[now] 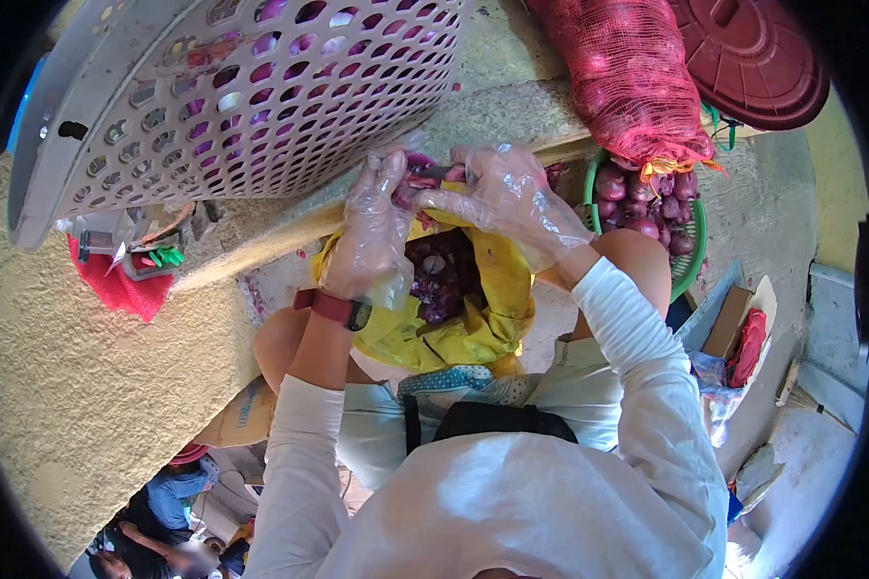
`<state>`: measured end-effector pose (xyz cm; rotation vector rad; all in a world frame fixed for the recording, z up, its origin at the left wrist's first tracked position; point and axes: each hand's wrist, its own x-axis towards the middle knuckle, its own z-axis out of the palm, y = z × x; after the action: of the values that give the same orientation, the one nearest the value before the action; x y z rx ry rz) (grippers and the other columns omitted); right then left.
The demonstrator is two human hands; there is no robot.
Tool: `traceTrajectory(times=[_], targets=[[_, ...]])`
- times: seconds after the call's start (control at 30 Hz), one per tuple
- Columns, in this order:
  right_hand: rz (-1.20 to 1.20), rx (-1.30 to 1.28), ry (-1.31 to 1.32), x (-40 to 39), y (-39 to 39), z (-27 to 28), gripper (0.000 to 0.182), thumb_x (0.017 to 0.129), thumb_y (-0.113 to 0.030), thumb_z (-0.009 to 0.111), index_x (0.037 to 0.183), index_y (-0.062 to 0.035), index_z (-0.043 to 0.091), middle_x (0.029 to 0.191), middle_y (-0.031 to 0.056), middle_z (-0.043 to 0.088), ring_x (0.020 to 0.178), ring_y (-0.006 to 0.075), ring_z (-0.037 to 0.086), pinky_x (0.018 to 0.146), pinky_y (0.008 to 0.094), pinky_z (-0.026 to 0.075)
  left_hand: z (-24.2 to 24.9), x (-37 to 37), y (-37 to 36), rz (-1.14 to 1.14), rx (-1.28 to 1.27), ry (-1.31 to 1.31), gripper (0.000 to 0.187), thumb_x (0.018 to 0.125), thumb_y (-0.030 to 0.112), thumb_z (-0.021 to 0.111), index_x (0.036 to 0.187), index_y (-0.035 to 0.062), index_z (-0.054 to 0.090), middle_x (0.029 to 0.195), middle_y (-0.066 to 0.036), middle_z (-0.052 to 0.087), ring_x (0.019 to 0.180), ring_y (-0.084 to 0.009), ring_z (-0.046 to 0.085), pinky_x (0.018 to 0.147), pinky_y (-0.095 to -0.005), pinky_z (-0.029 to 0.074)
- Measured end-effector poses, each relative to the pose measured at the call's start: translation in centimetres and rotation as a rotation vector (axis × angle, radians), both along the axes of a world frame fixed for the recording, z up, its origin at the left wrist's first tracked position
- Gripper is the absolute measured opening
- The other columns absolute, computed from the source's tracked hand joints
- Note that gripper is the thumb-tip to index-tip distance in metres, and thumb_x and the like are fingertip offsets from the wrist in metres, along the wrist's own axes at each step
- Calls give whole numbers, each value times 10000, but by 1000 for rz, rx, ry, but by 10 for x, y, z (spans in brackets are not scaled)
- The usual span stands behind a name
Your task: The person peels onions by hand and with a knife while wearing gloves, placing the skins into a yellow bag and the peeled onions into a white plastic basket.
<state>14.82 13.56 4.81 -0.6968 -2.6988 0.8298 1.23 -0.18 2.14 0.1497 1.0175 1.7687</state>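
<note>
Both my hands wear clear plastic gloves and meet above a yellow sack (502, 280) with a rolled-open mouth. My left hand (372, 217), with a red-strapped watch at the wrist, is closed around a red onion (413, 172), mostly hidden by the fingers. Against the onion, my right hand (512, 193) grips what looks like a small dark knife (444, 174); its blade is hard to make out. Dark red onion skins and pieces (444, 275) lie inside the sack, between my knees.
A large perforated white basket (290, 116) holding peeled onions stands on the ledge at upper left. At right are a green basket (700, 236) of unpeeled red onions, a red mesh sack (637, 87) of onions and a dark red lid (748, 58). Another person (154, 531) is at lower left.
</note>
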Motion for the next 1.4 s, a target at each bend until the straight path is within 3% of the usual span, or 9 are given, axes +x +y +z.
traceTrajectory(times=[0.43, 0.5, 0.53, 0.6, 0.73, 0.83, 1.1, 1.2, 1.4], targets=[[115, -21, -73, 2, 2, -7, 615, 897, -683, 616, 797, -98, 778, 717, 195, 684, 692, 400, 673, 685, 506, 541, 1, -3, -11, -116, 39, 77, 182, 1071, 272, 579, 1164, 116, 588, 1118, -27, 630, 1087, -155, 620, 1016, -370, 504], [206, 43, -11, 2, -4, -10, 626, 892, -689, 609, 788, -93, 770, 716, 194, 678, 690, 399, 670, 687, 514, 538, -21, -16, -17, -237, -89, 971, 353, 1033, 6, 507, 1384, 25, 473, 1235, -91, 510, 1186, -227, 537, 1063, -372, 436], [207, 43, -11, 3, -7, -8, 626, 892, -689, 609, 788, -93, 770, 716, 194, 678, 690, 399, 670, 687, 514, 538, -24, -17, -19, -236, -91, 971, 353, 1033, 6, 507, 1384, 25, 473, 1235, -91, 510, 1186, -227, 537, 1063, -372, 436], [325, -1, -36, 4, -12, -3, 647, 882, -704, 600, 767, -88, 760, 717, 188, 676, 678, 400, 664, 671, 520, 533, -27, -17, -21, -173, -83, 557, 477, 983, -75, 497, 1451, -5, 436, 1198, -108, 525, 1214, -266, 518, 1074, -350, 424], [569, 72, -256, 0, -28, -2, 697, 901, -719, 550, 778, -61, 743, 727, 194, 676, 724, 402, 677, 671, 518, 528, -21, -19, -16, -40, -59, 466, 391, 1014, 78, 609, 1385, 13, 504, 1174, -112, 548, 1182, -283, 549, 1043, -407, 487], [567, 124, -171, 7, -42, -26, 721, 879, -736, 557, 726, -51, 721, 706, 175, 665, 699, 380, 677, 639, 491, 519, -3, -25, -6, 137, -280, -14, 545, 972, 497, 679, 1262, 57, 542, 1157, -138, 621, 1011, -343, 675, 853, -551, 628], [491, 292, -196, 15, -59, -56, 756, 768, -797, 614, 731, -51, 734, 637, 150, 620, 646, 366, 667, 609, 468, 513, -5, -18, -8, 114, -171, -184, 419, 1033, 406, 612, 1123, -3, 594, 1072, -157, 671, 1004, -349, 691, 901, -536, 623], [560, 87, -280, 5, -44, -26, 718, 735, -794, 673, 784, -83, 762, 743, 143, 686, 707, 350, 685, 661, 467, 529, -6, -16, -8, 115, -169, -135, 359, 1051, 362, 596, 1078, 5, 616, 1050, -147, 687, 999, -308, 696, 909, -488, 620], [-9, -442, -100, -3, -23, -8, 630, 730, -613, 847, 946, -30, 752, 791, 178, 715, 708, 327, 668, 705, 417, 534, -14, -14, -6, 109, -210, -92, 354, 1051, 368, 594, 1059, 17, 636, 1033, -121, 701, 876, -204, 700, 818, -366, 603]])
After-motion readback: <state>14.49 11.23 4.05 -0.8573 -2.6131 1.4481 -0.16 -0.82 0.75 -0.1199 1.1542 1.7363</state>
